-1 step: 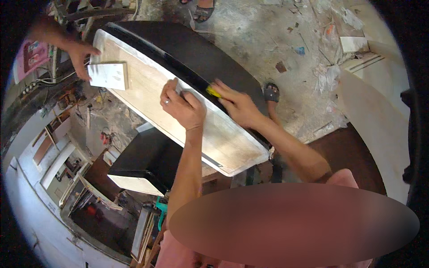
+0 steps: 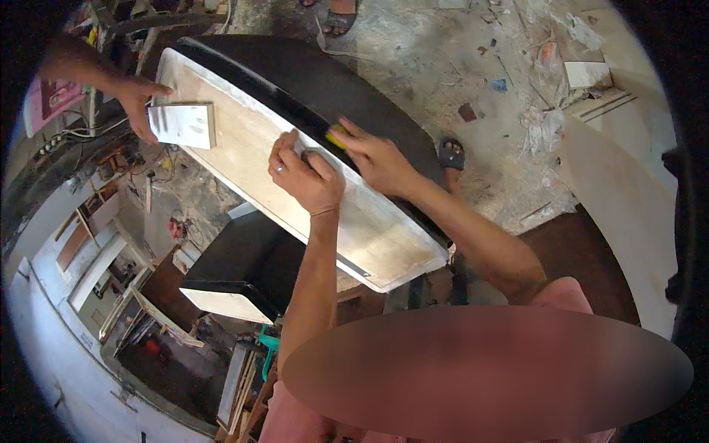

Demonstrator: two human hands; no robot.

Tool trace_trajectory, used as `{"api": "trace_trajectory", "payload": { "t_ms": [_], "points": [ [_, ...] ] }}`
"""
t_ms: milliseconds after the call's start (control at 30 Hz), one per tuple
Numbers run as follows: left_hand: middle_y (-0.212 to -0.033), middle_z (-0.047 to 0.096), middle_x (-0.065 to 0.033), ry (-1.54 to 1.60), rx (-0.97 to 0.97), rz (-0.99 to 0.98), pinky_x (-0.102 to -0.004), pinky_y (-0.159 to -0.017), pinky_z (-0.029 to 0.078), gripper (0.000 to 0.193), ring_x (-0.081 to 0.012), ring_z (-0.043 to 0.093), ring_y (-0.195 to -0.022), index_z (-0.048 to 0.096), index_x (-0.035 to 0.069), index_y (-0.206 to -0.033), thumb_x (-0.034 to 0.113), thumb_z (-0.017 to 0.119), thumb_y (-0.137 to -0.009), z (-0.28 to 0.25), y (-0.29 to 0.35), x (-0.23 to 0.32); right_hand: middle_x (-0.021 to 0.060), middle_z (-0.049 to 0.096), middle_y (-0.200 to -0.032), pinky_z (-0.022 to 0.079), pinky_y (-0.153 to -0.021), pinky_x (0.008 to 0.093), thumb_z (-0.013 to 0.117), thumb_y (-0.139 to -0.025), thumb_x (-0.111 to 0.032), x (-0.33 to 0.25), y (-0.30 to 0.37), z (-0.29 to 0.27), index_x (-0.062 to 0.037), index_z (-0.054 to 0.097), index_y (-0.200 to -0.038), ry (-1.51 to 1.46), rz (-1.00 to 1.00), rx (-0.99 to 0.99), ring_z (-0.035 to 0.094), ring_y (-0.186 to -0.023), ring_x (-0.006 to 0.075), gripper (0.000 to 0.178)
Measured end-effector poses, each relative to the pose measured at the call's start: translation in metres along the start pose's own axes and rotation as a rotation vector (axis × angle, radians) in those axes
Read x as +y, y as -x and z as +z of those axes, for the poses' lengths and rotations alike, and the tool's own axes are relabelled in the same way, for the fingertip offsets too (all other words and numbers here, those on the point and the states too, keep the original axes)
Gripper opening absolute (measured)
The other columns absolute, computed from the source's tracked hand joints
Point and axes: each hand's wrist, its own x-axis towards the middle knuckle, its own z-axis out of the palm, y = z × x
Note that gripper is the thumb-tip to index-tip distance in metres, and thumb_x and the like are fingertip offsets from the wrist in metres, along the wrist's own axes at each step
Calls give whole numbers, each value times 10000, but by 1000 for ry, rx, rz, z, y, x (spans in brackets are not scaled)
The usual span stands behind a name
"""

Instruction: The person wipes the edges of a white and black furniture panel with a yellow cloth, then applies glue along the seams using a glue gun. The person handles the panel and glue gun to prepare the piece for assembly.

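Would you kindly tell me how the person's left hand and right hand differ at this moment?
The left hand wears a ring; none shows on the right hand. The right hand grips a small yellow object at the black edge of the panel, while the left hand is at the white border, fingers curled. Both are ungloved.

From far away, I see the pale wooden board [image 2: 236, 148] looking smooth and a little shiny, with a streaky, chalky white edge. The black panel [image 2: 362, 88] looks dull on its wide side, but its long black strip [image 2: 255, 81] is glossy. I can't tell what the little yellow tool [image 2: 337, 137] is made of. The ring [image 2: 280, 169] is shiny metal. I see a rough, stained concrete floor [image 2: 413, 81], a crinkly see-through plastic bag [image 2: 543, 125], and a soft, dull pink cloth shirt [image 2: 565, 294].
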Motion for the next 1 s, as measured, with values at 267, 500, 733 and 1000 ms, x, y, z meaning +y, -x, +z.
{"api": "trace_trajectory", "payload": {
  "t_ms": [267, 500, 733, 1000],
  "points": [
    [-1252, 604, -204, 10, -41, -42, -516, -1028, 371, 389, -369, 520, -1208, 618, -10, -1215, 115, 494, -868, -4, 2, 0, 210, 427, -1535, 474, -1069, 401, 492, -1010, -113, 11, -98, 23, -175, 614, -1384, 48, -236, 10, 565, -1282, 386, 398],
    [-1260, 614, -203, -26, -11, -42, -494, -1048, 375, 412, -373, 522, -1206, 625, 4, -1240, 87, 533, -847, -5, 3, 1, 172, 458, -1543, 325, -1180, 423, 547, -934, 71, -8, 133, -59, -130, 600, -1404, 348, 66, -168, 496, -1394, 314, 513],
    [-1342, 585, -186, 5, -46, -106, -493, -1094, 333, 429, -357, 492, -1266, 611, 26, -1272, 101, 530, -857, -9, 3, 5, 240, 528, -1446, 450, -1097, 412, 491, -984, -37, -8, -57, 5, -62, 624, -1336, 149, -117, -44, 502, -1358, 384, 378],
    [-1328, 553, -176, -17, -57, -129, -496, -1078, 342, 429, -350, 482, -1235, 611, 18, -1280, 98, 520, -869, -7, 3, 7, 232, 425, -1526, 521, -990, 469, 498, -959, -121, -20, -157, 32, -167, 606, -1387, 288, -223, -15, 640, -1104, 463, 444]
  ]
}}
